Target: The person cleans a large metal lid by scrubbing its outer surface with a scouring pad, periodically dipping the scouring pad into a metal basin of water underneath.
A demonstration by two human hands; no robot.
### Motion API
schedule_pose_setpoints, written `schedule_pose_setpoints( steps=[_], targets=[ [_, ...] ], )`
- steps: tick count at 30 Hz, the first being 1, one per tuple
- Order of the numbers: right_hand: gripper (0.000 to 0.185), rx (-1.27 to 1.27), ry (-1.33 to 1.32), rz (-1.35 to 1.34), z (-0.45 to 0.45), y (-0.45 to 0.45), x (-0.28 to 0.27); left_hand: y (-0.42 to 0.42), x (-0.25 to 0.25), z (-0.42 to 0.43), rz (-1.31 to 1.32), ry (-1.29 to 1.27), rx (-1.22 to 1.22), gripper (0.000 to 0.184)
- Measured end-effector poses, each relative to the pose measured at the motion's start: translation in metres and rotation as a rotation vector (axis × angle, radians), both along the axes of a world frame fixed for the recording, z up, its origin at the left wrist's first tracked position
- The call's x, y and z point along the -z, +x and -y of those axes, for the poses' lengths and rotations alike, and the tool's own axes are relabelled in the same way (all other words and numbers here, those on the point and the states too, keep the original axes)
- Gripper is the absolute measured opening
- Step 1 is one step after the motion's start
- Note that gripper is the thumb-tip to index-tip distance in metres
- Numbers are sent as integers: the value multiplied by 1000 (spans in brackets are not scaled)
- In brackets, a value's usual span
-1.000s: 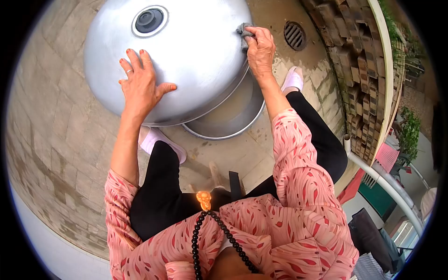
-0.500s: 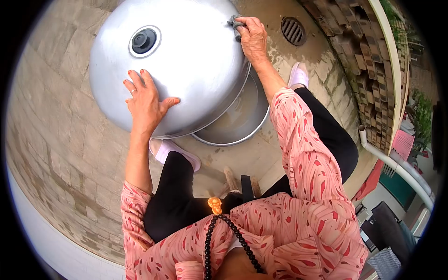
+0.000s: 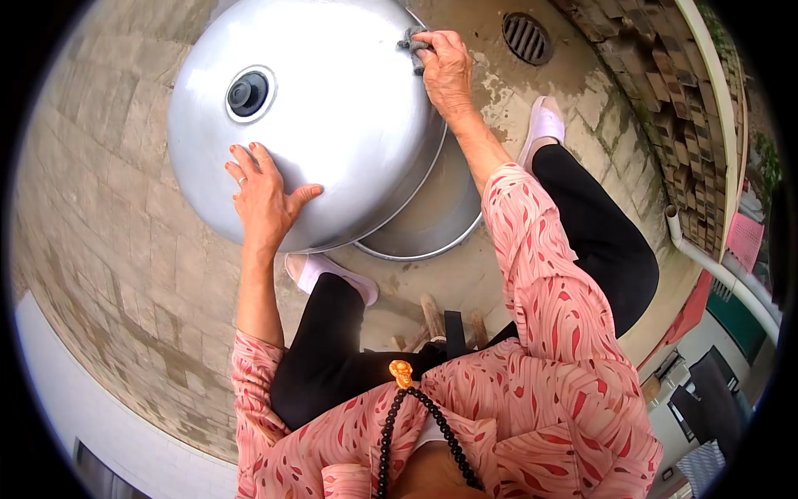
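Right fingers (image 3: 431, 40): pinched around a bunched gray cloth (image 3: 414, 50), pressing it to the lid's outer surface near the edge.
Left fingers (image 3: 264, 156): spread apart, gripping nothing, resting on the lid's near side; the thumb stretches away from the others, and 1 ring (image 3: 242, 180) shows.
Hands: the right hand (image 3: 449, 75) is farther forward than the left hand (image 3: 266, 195), well apart from it across the dome.
Lid (image 3: 349, 108): 1 large, silvery metal dome, in front of the body, between the hands and beyond them; its near edge overlaps the basin.
Knob (image 3: 248, 94): black and round, set in the top of the dome, just beyond the left fingertips.
Basin (image 3: 465, 187): metal, partly hidden under the lid, its curved rim showing at the near right.
Sleeves: pink with red marks, like the rest of the shirt (image 3: 573, 399).
Necklace (image 3: 440, 432): black beads with 1 orange pendant (image 3: 401, 373).
Feet: 2 pale slippers, 1 on each side of the basin.
Ground (image 3: 125, 249): paved, with a round drain grate (image 3: 527, 38) beyond the right hand.
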State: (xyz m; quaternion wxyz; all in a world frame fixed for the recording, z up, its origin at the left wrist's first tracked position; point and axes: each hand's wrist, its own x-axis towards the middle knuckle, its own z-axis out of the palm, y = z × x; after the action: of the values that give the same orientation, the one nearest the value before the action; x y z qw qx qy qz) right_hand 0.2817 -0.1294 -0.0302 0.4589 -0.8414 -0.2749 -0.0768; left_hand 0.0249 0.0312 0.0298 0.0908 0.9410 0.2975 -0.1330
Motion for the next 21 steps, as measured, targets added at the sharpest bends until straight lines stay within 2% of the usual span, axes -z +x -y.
schedule_pose_setpoints(
  steps=[3,6,9,11,13,15,19,21],
  targets=[
    [32,-82,-10,37,33,-68,-10,0,2,0,-1,0,-10,121],
    [36,-131,51,-135,64,-135,-16,-5,8,-1,31,9,10,121],
    [34,-115,35,-95,56,-106,-12,-4,6,-1,22,-1,7,121],
    [24,-83,-3,11,32,-42,-6,-4,6,-1,18,-1,6,121],
    [20,-49,-12,-88,12,6,6,-5,6,-2,4,-2,0,121],
    [23,-41,-57,67,10,-5,1,-2,5,-2,-23,-6,-12,121],
    [28,-234,-24,-4,41,-111,-19,-5,9,-2,73,-12,22,119],
    [28,-284,-63,10,44,-112,-20,-8,11,-3,73,2,40,119]
  ],
)
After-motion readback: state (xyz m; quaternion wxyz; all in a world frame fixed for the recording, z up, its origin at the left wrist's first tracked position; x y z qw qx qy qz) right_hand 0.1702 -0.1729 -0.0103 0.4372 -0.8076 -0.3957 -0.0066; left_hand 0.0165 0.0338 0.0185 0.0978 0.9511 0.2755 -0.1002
